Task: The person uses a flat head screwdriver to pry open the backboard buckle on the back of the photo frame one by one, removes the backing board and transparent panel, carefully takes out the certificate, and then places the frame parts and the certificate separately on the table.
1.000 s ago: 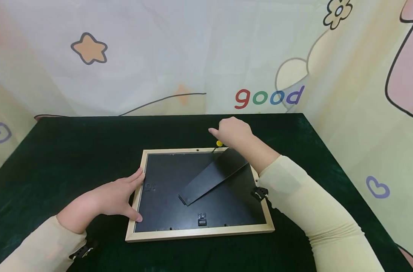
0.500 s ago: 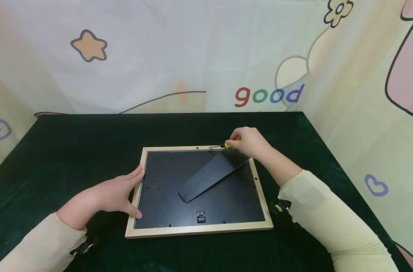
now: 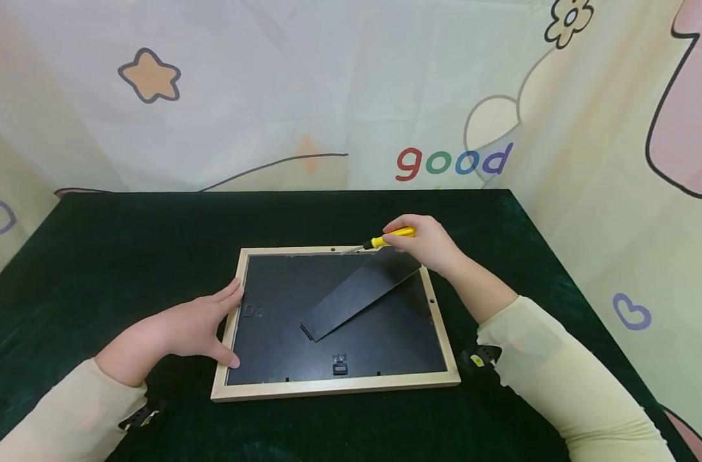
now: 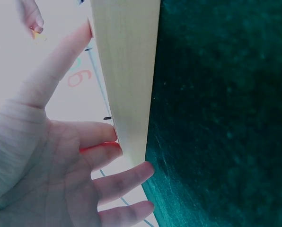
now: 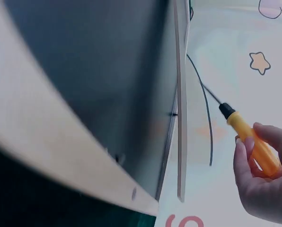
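A picture frame with a pale wooden border (image 3: 339, 385) lies back side up, its black backing board (image 3: 287, 289) showing and a black stand leg (image 3: 357, 295) slanting across it. My left hand (image 3: 195, 330) rests on the frame's left border, fingers straight and spread; the left wrist view shows this hand (image 4: 46, 156) against the wooden edge (image 4: 127, 71). My right hand (image 3: 432, 247) grips a yellow screwdriver (image 3: 394, 237) above the frame's far border, its shaft pointing left. In the right wrist view the fingers of that hand (image 5: 264, 175) curl round the handle (image 5: 254, 146).
A dark green cloth (image 3: 126, 256) covers the table, whose far edge meets a light curtain (image 3: 258, 96) with printed shapes and the word "good". Small dark tabs line the inner edges of the border, and a metal hanger (image 3: 340, 368) sits near the front one.
My right hand has come down and back from beyond the frame, turning the screwdriver so that its handle shows and its shaft points left. My left hand keeps its place on the border.
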`<state>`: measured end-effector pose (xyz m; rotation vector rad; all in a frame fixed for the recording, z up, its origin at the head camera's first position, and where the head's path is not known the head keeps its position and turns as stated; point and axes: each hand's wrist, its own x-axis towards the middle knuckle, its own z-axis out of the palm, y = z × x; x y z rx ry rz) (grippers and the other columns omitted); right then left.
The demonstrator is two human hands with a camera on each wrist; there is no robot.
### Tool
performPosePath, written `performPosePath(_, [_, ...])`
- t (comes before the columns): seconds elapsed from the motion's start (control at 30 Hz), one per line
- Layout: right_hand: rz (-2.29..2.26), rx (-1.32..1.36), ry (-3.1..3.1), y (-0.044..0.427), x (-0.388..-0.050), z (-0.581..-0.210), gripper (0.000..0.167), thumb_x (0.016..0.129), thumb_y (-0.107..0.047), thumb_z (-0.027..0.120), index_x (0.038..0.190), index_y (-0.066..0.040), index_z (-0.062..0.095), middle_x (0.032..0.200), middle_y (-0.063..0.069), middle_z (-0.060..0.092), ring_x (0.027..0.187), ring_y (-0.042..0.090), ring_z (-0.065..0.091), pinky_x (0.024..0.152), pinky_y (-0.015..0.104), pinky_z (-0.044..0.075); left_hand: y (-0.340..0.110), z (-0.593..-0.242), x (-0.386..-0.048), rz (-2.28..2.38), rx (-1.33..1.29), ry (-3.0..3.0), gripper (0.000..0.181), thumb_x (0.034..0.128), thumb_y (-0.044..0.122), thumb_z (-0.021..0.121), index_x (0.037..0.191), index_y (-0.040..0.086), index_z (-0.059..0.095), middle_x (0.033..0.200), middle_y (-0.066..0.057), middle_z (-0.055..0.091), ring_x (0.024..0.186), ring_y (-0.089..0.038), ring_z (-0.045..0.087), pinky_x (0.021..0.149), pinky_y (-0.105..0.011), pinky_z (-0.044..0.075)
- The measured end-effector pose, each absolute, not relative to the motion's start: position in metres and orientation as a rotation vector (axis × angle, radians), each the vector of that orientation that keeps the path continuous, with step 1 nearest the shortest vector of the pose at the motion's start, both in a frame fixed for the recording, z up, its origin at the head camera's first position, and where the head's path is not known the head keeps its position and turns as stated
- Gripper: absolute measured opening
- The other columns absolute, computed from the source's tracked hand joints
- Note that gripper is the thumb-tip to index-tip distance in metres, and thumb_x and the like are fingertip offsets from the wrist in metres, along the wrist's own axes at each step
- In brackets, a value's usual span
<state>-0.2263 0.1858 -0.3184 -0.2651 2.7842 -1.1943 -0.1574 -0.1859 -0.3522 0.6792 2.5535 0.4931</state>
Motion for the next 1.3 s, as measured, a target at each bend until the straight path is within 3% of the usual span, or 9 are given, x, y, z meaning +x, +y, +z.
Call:
performPosePath(0.27, [-1.348,-0.243,2.597,0.169,-0.228,-0.324,0.036,0.088,-0.02,0.066,0.117,-0.002,0.055,0.112,0.014,0.055,0.09,0.025,0.061,0.084,0.032,0.051,-0.187,-0.351,-0.157,0.521,0.67,2.545,0.118,0.0624,0.045,0.083,0.145,-0.006,0.017,0.152,-0.025,0.006,0.133,-0.045,0.024,0.098,-0.054,0.036])
performPosePath(0.53, [-1.503,-0.205,2.32,0.147,-0.222,-0.332,0.035,0.095,-0.015,0.055,0.126,-0.005,0.042,0.109,0.017,0.054,0.082,0.025,0.061,0.08,0.029,0.052,-0.187,-0.35,-0.157,0.531,0.669,2.533,0.12,0.0617,0.046,0.083,0.146,-0.006,0.015,0.153,-0.024,0.004,0.134,-0.046,0.022,0.098,-0.055,0.035])
performPosePath(0.83, [-1.335,-0.349,2.176,0.113,-0.213,-0.338,0.032,0.092,-0.008,0.055,0.122,-0.001,0.043,0.098,0.014,0.061,0.071,0.021,0.061,0.074,0.029,0.054,-0.188,-0.352,-0.158,0.565,0.66,2.497,0.12,0.0629,0.047,0.082,0.146,-0.005,0.013,0.153,-0.024,0.001,0.134,-0.046,0.021,0.098,-0.055,0.036])
performPosePath(1.3, [-1.222,-0.552,2.046,0.081,-0.208,-0.342,0.032,0.09,-0.007,0.055,0.119,0.0,0.045,0.095,0.01,0.063,0.073,0.021,0.061,0.073,0.029,0.054,-0.184,-0.351,-0.154,0.513,0.65,2.549,0.125,0.0596,0.056,0.079,0.147,-0.004,0.014,0.154,-0.022,0.002,0.134,-0.047,0.02,0.098,-0.056,0.034])
